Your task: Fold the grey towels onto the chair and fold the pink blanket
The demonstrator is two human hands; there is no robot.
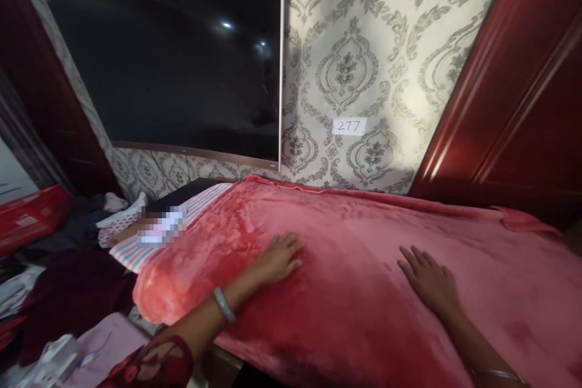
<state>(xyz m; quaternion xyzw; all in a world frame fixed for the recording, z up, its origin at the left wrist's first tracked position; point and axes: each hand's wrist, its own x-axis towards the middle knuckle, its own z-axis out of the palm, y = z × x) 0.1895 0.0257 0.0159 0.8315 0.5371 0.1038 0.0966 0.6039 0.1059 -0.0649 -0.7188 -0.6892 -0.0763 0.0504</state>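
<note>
A plush red and pink blanket [345, 291] lies spread over a raised surface in front of me. My left hand [279, 259] rests palm down on it near the middle, fingers stretched out and holding nothing. Farther right, my right hand [430, 282] also lies flat on the blanket with its fingers apart. A striped cloth [204, 203] shows from under the blanket's left edge. The blanket's far edge runs along the wall, slightly rumpled at the far right.
A large dark television [182, 60] hangs on the patterned wall, beside a paper label [349, 126] reading 277. On the left are a red box [31, 218], dark red clothing [77, 297] and a white plug-like object [57, 361]. A dark red door [513, 103] stands at the right.
</note>
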